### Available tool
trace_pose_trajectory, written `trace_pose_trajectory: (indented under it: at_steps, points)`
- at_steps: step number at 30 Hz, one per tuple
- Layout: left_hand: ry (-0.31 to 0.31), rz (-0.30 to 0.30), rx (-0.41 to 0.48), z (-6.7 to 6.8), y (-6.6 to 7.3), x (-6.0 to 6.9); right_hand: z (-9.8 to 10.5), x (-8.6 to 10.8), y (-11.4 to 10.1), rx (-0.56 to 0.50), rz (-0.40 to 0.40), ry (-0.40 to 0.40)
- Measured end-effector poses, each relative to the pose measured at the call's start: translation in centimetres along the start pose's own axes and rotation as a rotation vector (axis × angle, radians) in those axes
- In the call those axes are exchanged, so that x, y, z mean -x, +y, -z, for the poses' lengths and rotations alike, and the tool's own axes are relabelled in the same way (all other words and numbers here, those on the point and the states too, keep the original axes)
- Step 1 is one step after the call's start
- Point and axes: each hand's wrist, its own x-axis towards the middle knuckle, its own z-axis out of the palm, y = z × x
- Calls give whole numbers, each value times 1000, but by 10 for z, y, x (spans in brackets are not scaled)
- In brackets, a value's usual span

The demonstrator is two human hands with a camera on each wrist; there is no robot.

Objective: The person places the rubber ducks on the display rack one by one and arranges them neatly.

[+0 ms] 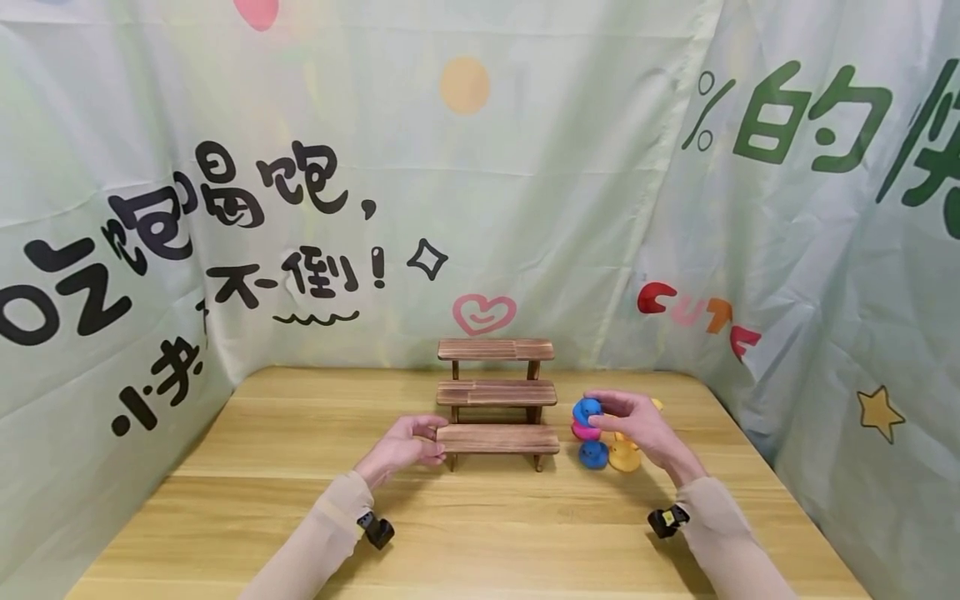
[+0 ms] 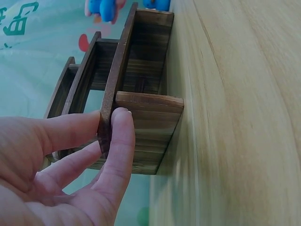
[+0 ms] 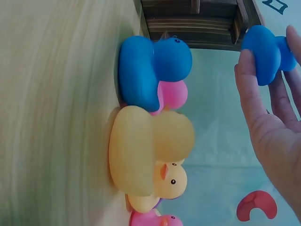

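Observation:
A three-step wooden stand [image 1: 497,439] stands on the table. My left hand [image 1: 401,447] pinches the left end of its lowest board, thumb and fingers on opposite faces in the left wrist view. My right hand [image 1: 643,425] holds a blue rubber duck [image 3: 261,54] in its fingers, raised off the table to the right of the stand. Below it sit another blue duck [image 3: 136,70] and a yellow duck [image 3: 130,150]. A pink duck [image 3: 174,94] shows partly behind the lower blue one. The right hand hides part of the group in the head view.
Farther along in the right wrist view are another yellow duck [image 3: 171,181] and another pink duck [image 3: 150,219], partly hidden or cut off. A printed cloth [image 1: 540,225] hangs behind the wooden table [image 1: 480,542] and along both sides.

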Motion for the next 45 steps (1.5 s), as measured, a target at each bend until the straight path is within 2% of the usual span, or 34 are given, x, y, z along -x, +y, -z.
trace_pose_trajectory:
  at_steps: [5,13,25,28,35,45]
  points:
    - [8,-6,6,0,0,1,-5,-3,-2,-14,7,23]
    - [6,-3,2,-1,1,0,-15,-5,-9,-21,-73,87]
    - [-10,31,47,0,2,1,-29,-13,-14,-146,-22,63]
    - [-11,23,54,0,2,1,-32,-14,-16,-159,-18,67]
    - [12,-22,0,0,-2,-1,-38,-17,-22,-177,-7,67]
    - [15,-19,13,0,-6,-1,-45,-22,-33,-178,2,68]
